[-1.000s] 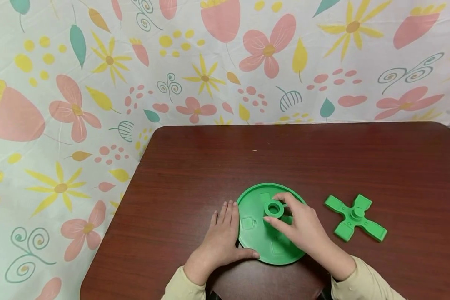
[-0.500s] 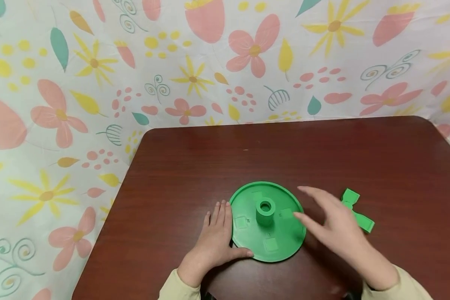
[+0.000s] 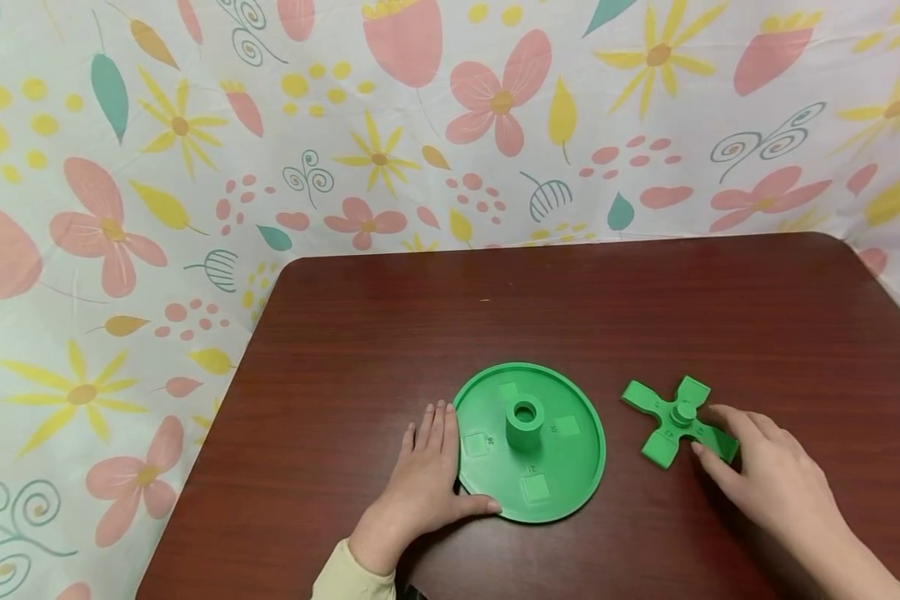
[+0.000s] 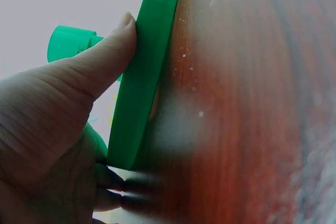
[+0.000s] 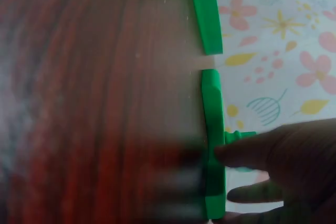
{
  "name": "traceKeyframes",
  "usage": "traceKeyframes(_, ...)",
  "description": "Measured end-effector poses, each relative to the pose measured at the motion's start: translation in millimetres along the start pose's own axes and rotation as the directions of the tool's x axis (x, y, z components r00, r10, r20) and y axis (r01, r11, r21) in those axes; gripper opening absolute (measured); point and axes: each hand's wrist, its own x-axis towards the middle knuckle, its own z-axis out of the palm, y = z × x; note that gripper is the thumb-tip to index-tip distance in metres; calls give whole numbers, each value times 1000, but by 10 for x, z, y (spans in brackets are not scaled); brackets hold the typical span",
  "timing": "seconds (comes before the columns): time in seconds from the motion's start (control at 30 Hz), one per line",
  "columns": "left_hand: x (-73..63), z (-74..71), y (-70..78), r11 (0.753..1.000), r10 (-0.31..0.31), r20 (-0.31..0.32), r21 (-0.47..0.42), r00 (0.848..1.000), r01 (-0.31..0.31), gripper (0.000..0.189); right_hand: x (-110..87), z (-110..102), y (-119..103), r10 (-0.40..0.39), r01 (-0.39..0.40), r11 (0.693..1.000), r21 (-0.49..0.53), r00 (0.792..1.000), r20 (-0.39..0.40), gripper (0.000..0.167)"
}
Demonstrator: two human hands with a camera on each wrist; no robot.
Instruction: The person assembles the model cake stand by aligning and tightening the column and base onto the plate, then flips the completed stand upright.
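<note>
My left hand lies along the left rim of a round green plastic disc, fingers straight and thumb on its near edge. From the disc's middle rises a hollow post. In the left wrist view, the thumb touches the disc's side wall. My right hand is at the right-hand arm of a green cross-shaped piece, with thumb and forefinger apart on either side of that arm. The right wrist view shows the cross piece edge-on beside the fingers; whether they grip it is unclear.
Both green pieces lie flat on a dark brown table, with a gap of bare wood between them. A white floral cloth hangs behind the table and along its left side.
My right hand has left the disc's central post and moved right to the cross piece. The left hand stays on the disc's rim. The head view has shifted slightly rightward.
</note>
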Motion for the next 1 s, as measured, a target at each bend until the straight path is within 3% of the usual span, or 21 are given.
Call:
traceKeyframes(0.2,1,-3,2,1000,1,-2,8,1000,-1,130,2,48,101,-16,17,996,-88,1000,15,45)
traceKeyframes(0.4,1,1,-4,1000,5,-6,14,1000,-4,130,23,-9,49,13,-12,999,-52,1000,13,37)
traceKeyframes(0.63,6,11,-16,1000,9,-15,14,1000,-8,130,75,-123,-114,-62,72,995,71,988,-140,33)
traceKeyframes(0.8,10,13,-26,1000,3,-11,13,1000,-3,130,164,-159,-302,-151,190,969,160,962,-230,45)
traceKeyframes(1.0,10,13,-23,1000,0,-5,15,1000,0,130,276,-152,-591,-285,340,932,128,903,-321,61)
